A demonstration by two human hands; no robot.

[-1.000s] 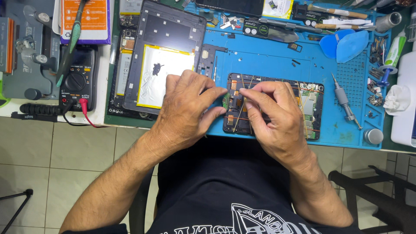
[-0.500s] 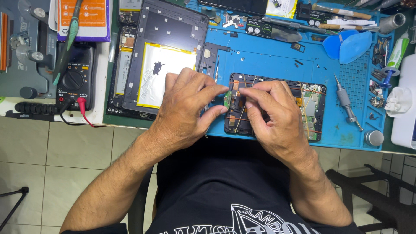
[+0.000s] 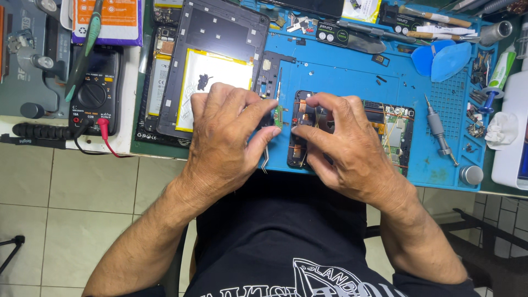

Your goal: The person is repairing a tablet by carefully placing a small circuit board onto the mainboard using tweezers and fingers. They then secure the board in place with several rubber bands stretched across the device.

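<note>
there, opened phone (image 3: 393,135) under hands (image 3: 286,137)

Mat (image 3: 352,77): matt blue rubber, lying under both hands.
Circuit board (image 3: 393,132): bare green, glinting metal, right of fingers.
Tweezers (image 3: 266,159): shining steel.

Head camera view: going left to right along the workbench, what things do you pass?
Black multimeter → opened tablet with yellow battery → left hand → right hand → grey screwdriver → small metal cylinder.

Left hand (image 3: 223,137) pinches small green circuit board (image 3: 280,115); right hand (image 3: 344,146) rests on opened phone (image 3: 352,135), blue mat (image 3: 341,71) beneath.
</note>
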